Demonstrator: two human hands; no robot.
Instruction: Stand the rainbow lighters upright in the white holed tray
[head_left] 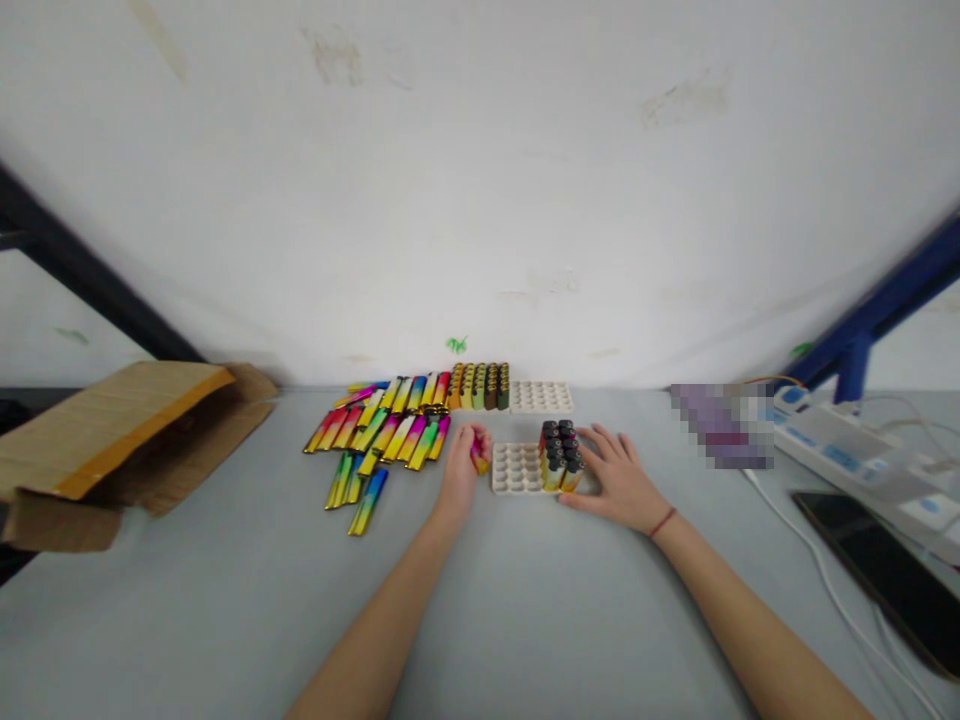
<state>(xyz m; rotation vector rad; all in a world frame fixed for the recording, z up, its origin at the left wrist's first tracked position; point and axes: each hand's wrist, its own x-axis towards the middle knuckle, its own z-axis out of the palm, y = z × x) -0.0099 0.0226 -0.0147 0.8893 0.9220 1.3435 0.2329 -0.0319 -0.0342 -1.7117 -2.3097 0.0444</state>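
Note:
My left hand is closed around a shiny lighter case, of which a pink and yellow end shows. Just right of it lies a white tray with rows of round holes. Several black-topped lighters stand upright in the tray's right part. My right hand rests beside them, fingers spread, its thumb near the tray's front right corner and its fingertips close to the lighters. To the left lie many metallic rainbow-coloured cases in loose rows, with a blue and gold case nearest me.
At the wall stand several upright gold-topped pieces in a block, beside another white holed tray. An open cardboard box is at left. On the right are a power strip, a white cable and a black phone.

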